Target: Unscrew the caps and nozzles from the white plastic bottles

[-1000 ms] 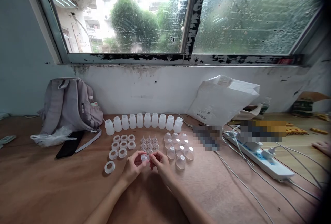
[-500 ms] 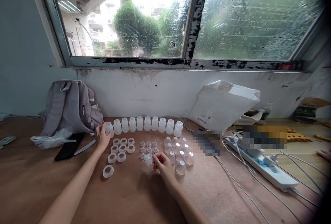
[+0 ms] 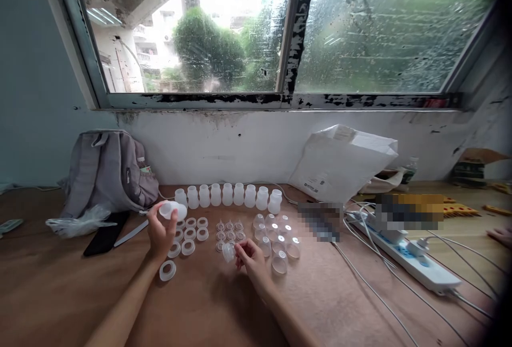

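My left hand (image 3: 160, 236) is closed round a frosted white baby bottle (image 3: 179, 210), raised off the table and tipped on its side with its open mouth to the left. In my right hand (image 3: 253, 259), thumb and fingers pinch a clear piece that looks like a bottle nipple (image 3: 228, 253). Behind the hands, a curved row of upright bottles (image 3: 216, 195) lines the back of the table. White screw rings (image 3: 188, 254) lie just right of my left hand. Small clear nipples (image 3: 229, 226) sit in rows at the middle. Domed clear caps (image 3: 279, 267) stand right of them.
A grey backpack (image 3: 104, 176), a crumpled plastic bag (image 3: 80, 220) and a black flat item (image 3: 104, 236) are at left. At right are a white bag (image 3: 340, 163), a power strip (image 3: 432, 273) with cables, and another person's hand (image 3: 500, 236) at the edge.
My left hand has lifted the leftmost bottle out of the row, brought it nearer and tilted it over. My right hand holds the nipple in nearly the same spot.
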Demonstrator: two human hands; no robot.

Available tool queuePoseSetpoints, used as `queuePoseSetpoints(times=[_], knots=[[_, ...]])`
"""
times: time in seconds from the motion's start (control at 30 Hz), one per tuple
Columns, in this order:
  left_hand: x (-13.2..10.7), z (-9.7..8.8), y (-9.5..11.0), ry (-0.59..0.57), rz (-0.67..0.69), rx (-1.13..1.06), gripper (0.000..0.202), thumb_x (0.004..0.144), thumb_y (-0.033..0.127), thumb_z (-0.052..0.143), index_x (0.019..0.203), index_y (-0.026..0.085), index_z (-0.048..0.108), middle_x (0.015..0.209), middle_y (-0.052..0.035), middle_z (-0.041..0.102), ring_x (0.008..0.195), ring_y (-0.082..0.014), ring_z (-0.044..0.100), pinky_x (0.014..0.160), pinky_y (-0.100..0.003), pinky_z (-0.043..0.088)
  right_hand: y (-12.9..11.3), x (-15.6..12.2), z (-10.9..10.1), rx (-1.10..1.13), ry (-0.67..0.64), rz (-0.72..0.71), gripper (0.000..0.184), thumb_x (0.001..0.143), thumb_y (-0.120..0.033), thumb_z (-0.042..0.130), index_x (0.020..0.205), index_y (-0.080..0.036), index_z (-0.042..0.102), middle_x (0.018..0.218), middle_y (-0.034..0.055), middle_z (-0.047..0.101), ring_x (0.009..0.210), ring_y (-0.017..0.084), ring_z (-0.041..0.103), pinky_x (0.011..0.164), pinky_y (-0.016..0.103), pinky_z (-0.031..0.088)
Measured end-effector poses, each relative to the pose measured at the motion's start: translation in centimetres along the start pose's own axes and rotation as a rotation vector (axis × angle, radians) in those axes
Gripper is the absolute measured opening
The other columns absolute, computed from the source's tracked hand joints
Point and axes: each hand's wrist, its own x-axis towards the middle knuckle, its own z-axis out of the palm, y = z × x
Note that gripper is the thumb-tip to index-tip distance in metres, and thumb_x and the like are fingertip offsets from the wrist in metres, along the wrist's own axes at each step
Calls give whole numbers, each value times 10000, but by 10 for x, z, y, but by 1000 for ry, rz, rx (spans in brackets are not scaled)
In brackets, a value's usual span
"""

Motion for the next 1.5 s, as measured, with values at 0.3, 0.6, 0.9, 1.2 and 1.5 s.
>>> queuePoseSetpoints(times=[0.3,0.6,0.9,1.2,1.5], knots=[[-86,-5,52,-502,-28,-134,329,767,254,406,1087,187,369,999,-89,517,921,-207,525,801,-372,428,-7,1,-3,71,50,11,282,676,-427,595,667,-159,506,525,-31,504,443,94,485,423,226,434],[-94,4,54,-772,-109,-252,546,703,287,542,1166,231,258,949,-56,546,839,-188,564,765,-343,456,-17,1,-4,145,70,34,294,646,-432,622,660,-160,512,534,-26,510,439,88,478,430,229,437],[-99,6,57,-902,-181,-201,503,634,309,606,1068,230,365,896,-28,567,756,-178,580,664,-307,474,-24,-2,-4,82,46,-20,231,696,-377,594,676,-159,522,521,-46,462,408,62,419,375,185,363],[-84,-5,46,-865,56,-63,500,650,321,588,1114,268,409,977,-29,563,874,-199,560,715,-301,471,-22,-3,-6,-5,10,-52,247,689,-404,590,701,-162,537,563,-28,500,437,82,461,419,215,403],[-79,-8,41,-887,180,-74,463,674,305,553,1113,244,420,1015,-55,569,912,-213,545,772,-326,449,-20,-1,-7,-48,-23,-49,259,691,-418,580,698,-162,546,530,-26,499,443,95,474,424,225,416]])
